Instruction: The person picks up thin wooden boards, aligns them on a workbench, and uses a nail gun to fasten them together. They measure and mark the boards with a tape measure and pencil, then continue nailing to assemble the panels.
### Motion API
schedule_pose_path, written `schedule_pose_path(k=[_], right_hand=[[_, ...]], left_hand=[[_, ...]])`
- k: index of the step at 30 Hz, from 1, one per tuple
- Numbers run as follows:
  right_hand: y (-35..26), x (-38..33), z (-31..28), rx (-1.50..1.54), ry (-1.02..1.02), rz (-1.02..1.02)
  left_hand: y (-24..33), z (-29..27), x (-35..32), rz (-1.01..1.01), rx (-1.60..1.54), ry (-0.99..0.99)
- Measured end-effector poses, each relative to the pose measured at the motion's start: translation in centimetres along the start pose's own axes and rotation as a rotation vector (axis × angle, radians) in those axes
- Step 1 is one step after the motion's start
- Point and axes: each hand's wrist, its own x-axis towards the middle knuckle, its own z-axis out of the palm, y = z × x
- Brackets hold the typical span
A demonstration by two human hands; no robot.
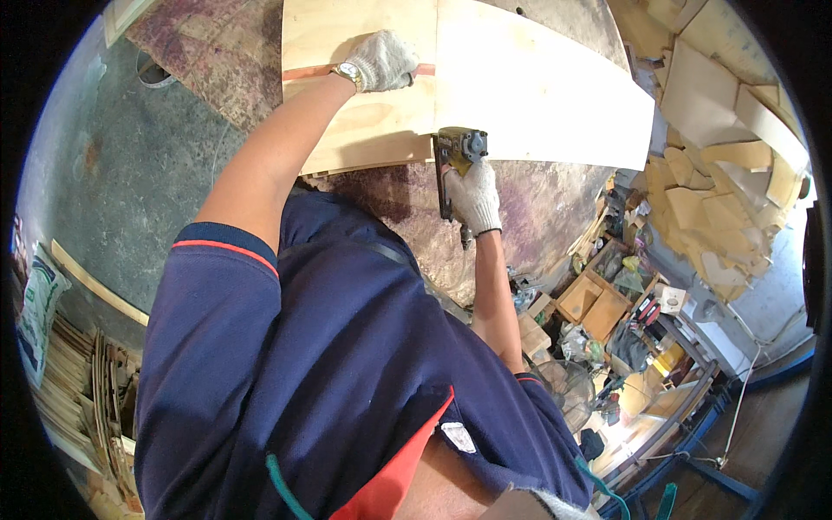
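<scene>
A pale plywood panel (529, 91) with a curved edge lies on the stained worktable (373, 204). My left hand (386, 61), in a white knit glove, rests on the panel's left part with its fingers curled. A reddish strip (309, 73) passes under that hand; whether the fingers grip it is hidden. My right hand (477, 197), gloved too, is wrapped round the handle of a nail gun (473, 145). The gun's black magazine (443, 184) points toward me, and its front end is at the panel's near edge, by a seam line.
Plywood offcuts (711, 199) are heaped at the right. Below them a wooden box (594, 303), bags and a fan (568, 390) crowd the right side. Thin boards (95, 390) are stacked at lower left, beside a curved wood strip (100, 286) on the concrete floor (147, 173).
</scene>
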Motion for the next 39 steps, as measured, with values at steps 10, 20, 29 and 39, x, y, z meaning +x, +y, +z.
schedule_pose_path(k=[10,20,29,39], right_hand=[[3.8,-3.0,0.6,0.121,0.045,-0.027],[2.5,-3.0,0.5,0.06,0.042,-0.025],[2.1,-2.2,-0.2,0.16,0.043,-0.019],[0.5,0.4,0.2,0.192,0.061,-0.04]], left_hand=[[0.5,-1.4,0.0,-0.06,-0.033,-0.137],[0.5,-1.4,0.0,-0.063,-0.056,-0.14],[0.5,-1.3,-0.2,-0.053,-0.033,-0.113],[0.5,-1.7,-0.1,-0.045,-0.049,-0.114]])
